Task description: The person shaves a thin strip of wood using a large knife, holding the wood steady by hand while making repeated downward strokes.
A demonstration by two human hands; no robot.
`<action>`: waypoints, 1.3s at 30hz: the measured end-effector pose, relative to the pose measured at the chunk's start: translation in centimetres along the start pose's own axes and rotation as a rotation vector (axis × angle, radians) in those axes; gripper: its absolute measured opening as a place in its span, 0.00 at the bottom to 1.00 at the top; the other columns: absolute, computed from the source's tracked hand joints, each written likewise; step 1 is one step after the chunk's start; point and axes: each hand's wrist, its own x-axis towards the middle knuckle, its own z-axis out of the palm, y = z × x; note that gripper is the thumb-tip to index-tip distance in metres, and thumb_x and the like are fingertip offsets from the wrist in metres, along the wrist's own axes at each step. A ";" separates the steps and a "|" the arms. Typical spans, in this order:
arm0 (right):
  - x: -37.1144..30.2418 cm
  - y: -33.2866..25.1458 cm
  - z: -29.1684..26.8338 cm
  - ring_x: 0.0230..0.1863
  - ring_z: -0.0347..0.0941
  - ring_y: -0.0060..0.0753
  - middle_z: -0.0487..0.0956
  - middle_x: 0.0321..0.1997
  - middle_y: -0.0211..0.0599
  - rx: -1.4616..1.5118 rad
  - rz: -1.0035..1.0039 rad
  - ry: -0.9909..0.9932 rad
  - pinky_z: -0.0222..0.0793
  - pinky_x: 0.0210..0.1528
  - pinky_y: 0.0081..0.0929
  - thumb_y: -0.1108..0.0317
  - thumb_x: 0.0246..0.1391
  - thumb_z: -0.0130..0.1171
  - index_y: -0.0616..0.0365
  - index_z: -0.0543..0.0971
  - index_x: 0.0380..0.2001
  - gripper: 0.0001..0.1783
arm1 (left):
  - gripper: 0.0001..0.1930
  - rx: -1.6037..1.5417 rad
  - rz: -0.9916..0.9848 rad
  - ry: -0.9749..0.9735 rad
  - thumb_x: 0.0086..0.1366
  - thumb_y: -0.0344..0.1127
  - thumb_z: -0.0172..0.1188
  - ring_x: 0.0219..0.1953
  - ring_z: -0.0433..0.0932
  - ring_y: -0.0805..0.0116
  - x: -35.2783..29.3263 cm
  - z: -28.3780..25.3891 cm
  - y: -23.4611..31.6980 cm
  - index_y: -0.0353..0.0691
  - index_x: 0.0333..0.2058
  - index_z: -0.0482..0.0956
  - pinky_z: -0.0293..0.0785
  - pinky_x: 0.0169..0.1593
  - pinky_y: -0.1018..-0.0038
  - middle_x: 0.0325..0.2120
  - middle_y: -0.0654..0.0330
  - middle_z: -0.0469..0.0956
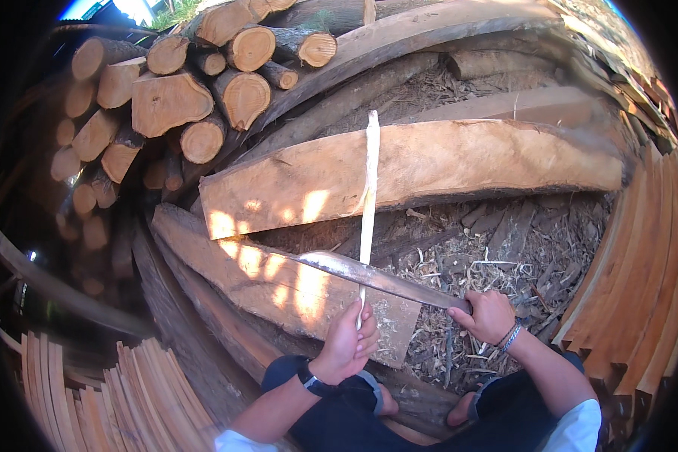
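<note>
My left hand [345, 343] is closed around the lower end of a pale, peeled wooden stick [370, 181]. The stick points away from me, and its far end overlaps a long slab in view. In my right hand [487, 316] is the handle of a machete [384, 281], my fingers wrapped round it. Its long blade reaches leftward and crosses the stick a little above my left hand. From this view I cannot tell whether blade and stick touch. Below the blade lies a sawn wooden slab [279, 279] with patches of sunlight on it.
A curved slab [429, 162] lies across the middle. Cut logs [172, 105] are stacked at the far left. Wood shavings [497, 275] and bark litter the ground. Stacked boards stand at the right [633, 279] and lower left [158, 388]. My bent legs are at the bottom.
</note>
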 end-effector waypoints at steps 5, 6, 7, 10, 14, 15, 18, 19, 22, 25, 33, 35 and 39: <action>-0.3 -0.5 0.4 0.20 0.76 0.56 0.75 0.14 0.50 0.037 -0.073 -0.039 0.71 0.28 0.49 0.36 0.55 0.53 0.62 0.77 0.22 0.34 | 0.18 0.052 -0.041 0.016 0.77 0.46 0.34 0.08 0.49 0.80 -0.5 0.0 0.7 0.47 0.28 0.62 0.45 0.11 0.82 0.11 0.71 0.52; -0.7 -0.9 -0.1 0.21 0.76 0.56 0.75 0.14 0.51 0.037 -0.085 -0.045 0.71 0.28 0.49 0.36 0.55 0.53 0.62 0.77 0.22 0.34 | 0.18 0.063 -0.072 0.018 0.77 0.46 0.34 0.08 0.49 0.80 -0.8 -0.1 0.7 0.47 0.28 0.62 0.45 0.11 0.82 0.11 0.71 0.52; -0.9 -1.1 -0.4 0.21 0.76 0.56 0.74 0.14 0.51 0.038 -0.096 -0.051 0.71 0.28 0.49 0.36 0.55 0.53 0.62 0.77 0.22 0.34 | 0.18 0.043 -0.077 -0.011 0.77 0.46 0.34 0.08 0.49 0.80 -0.8 -0.3 0.7 0.47 0.28 0.62 0.45 0.10 0.81 0.11 0.71 0.52; -0.8 -0.1 0.1 0.21 0.76 0.56 0.74 0.14 0.51 0.019 -0.020 -0.004 0.72 0.28 0.49 0.36 0.54 0.54 0.62 0.77 0.22 0.34 | 0.18 0.007 -0.088 -0.098 0.77 0.46 0.34 0.07 0.48 0.80 -0.4 -0.7 0.8 0.47 0.28 0.62 0.45 0.10 0.81 0.10 0.71 0.51; -1.8 -0.4 -0.7 0.21 0.76 0.57 0.75 0.15 0.51 0.016 -0.039 -0.009 0.72 0.29 0.49 0.37 0.55 0.54 0.62 0.77 0.21 0.33 | 0.18 0.009 -0.167 -0.110 0.77 0.46 0.34 0.07 0.48 0.80 -0.3 -0.3 0.5 0.48 0.28 0.62 0.45 0.10 0.81 0.10 0.71 0.51; -2.1 -0.5 -1.0 0.22 0.76 0.57 0.75 0.15 0.51 0.000 -0.061 -0.014 0.72 0.30 0.50 0.37 0.55 0.54 0.62 0.77 0.21 0.33 | 0.18 0.018 -0.166 -0.114 0.77 0.46 0.34 0.07 0.48 0.80 -0.3 -0.2 0.4 0.48 0.28 0.62 0.45 0.10 0.81 0.10 0.71 0.51; -1.3 -0.1 -1.5 0.22 0.76 0.57 0.75 0.15 0.51 -0.033 0.023 0.022 0.72 0.30 0.50 0.37 0.55 0.54 0.62 0.77 0.21 0.34 | 0.18 0.011 -0.161 -0.120 0.77 0.46 0.34 0.07 0.48 0.80 0.4 -0.1 0.1 0.48 0.28 0.62 0.46 0.10 0.81 0.10 0.71 0.51; -1.3 0.1 -1.3 0.22 0.76 0.56 0.75 0.15 0.51 -0.039 0.053 0.025 0.72 0.30 0.49 0.36 0.55 0.54 0.62 0.77 0.21 0.34 | 0.18 0.004 -0.160 -0.122 0.77 0.46 0.34 0.07 0.48 0.80 0.7 -0.1 -0.1 0.48 0.27 0.62 0.46 0.10 0.81 0.10 0.71 0.51; -1.9 0.5 -1.2 0.22 0.76 0.56 0.75 0.15 0.51 0.001 -0.003 -0.016 0.72 0.30 0.49 0.36 0.55 0.53 0.62 0.77 0.21 0.34 | 0.19 0.027 -0.155 -0.113 0.77 0.47 0.34 0.07 0.48 0.80 0.8 0.1 0.0 0.48 0.27 0.62 0.45 0.10 0.81 0.10 0.72 0.51; -1.7 0.8 -1.8 0.21 0.76 0.55 0.76 0.15 0.50 -0.040 -0.046 -0.004 0.73 0.30 0.48 0.35 0.55 0.52 0.61 0.77 0.21 0.35 | 0.19 0.026 -0.160 -0.081 0.77 0.47 0.34 0.07 0.48 0.80 0.8 0.5 0.0 0.48 0.27 0.62 0.45 0.10 0.81 0.09 0.72 0.51; -2.4 0.3 -1.4 0.23 0.75 0.57 0.75 0.16 0.50 0.010 -0.023 -0.056 0.70 0.29 0.49 0.38 0.55 0.54 0.60 0.76 0.21 0.31 | 0.16 0.018 -0.171 -0.054 0.75 0.40 0.35 0.06 0.49 0.80 1.3 0.3 0.0 0.47 0.27 0.63 0.44 0.09 0.81 0.09 0.71 0.52; -2.0 0.5 -1.3 0.22 0.75 0.57 0.75 0.16 0.49 -0.011 -0.016 -0.032 0.70 0.29 0.49 0.38 0.55 0.54 0.60 0.76 0.22 0.31 | 0.15 0.001 -0.150 -0.060 0.75 0.38 0.35 0.06 0.49 0.80 1.6 0.4 0.3 0.46 0.27 0.63 0.44 0.09 0.81 0.09 0.71 0.52; -2.5 -0.4 -1.4 0.22 0.75 0.57 0.74 0.15 0.50 0.022 -0.012 -0.050 0.70 0.29 0.48 0.37 0.55 0.54 0.60 0.76 0.21 0.32 | 0.15 -0.015 -0.168 -0.034 0.75 0.39 0.35 0.06 0.50 0.80 1.4 0.5 0.4 0.46 0.27 0.63 0.45 0.09 0.81 0.09 0.70 0.52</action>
